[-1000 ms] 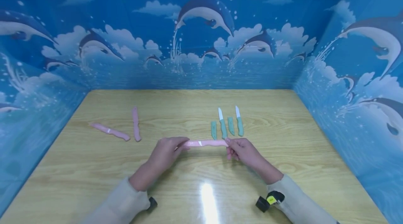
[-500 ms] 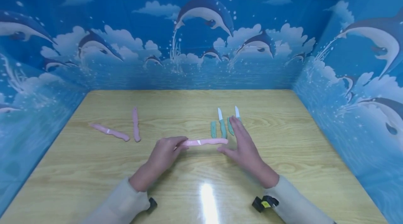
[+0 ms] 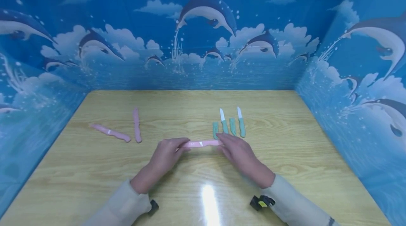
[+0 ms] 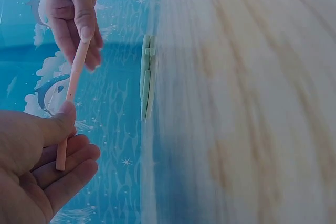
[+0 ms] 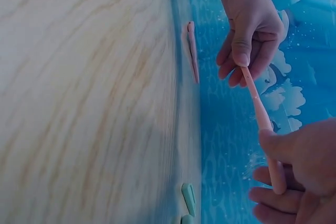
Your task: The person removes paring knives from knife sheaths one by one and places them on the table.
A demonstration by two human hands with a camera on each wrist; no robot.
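Observation:
A pink sheathed knife (image 3: 204, 144) is held level above the table between both hands. The left hand (image 3: 168, 153) pinches its sheath end, thumb on the near face and fingers behind, as the left wrist view shows on the pink knife (image 4: 75, 80). At the other end the right hand (image 3: 239, 153) grips the handle; in the right wrist view the right thumb lies along the handle (image 5: 275, 169) with fingers under it. Part of the handle is hidden by the right hand in the head view.
Two pink sheathed knives (image 3: 137, 125) (image 3: 111, 132) lie on the table (image 3: 177, 116) at left. At right rest two bare knives with green handles (image 3: 241, 127) (image 3: 224, 125) and two green sheaths (image 3: 232, 126) (image 3: 215, 129). A dolphin-print curtain (image 3: 190, 71) stands behind.
The right hand let go of the handle's end, opened its fingers beside it, then took hold of the handle again a little further left. The left hand has kept its hold.

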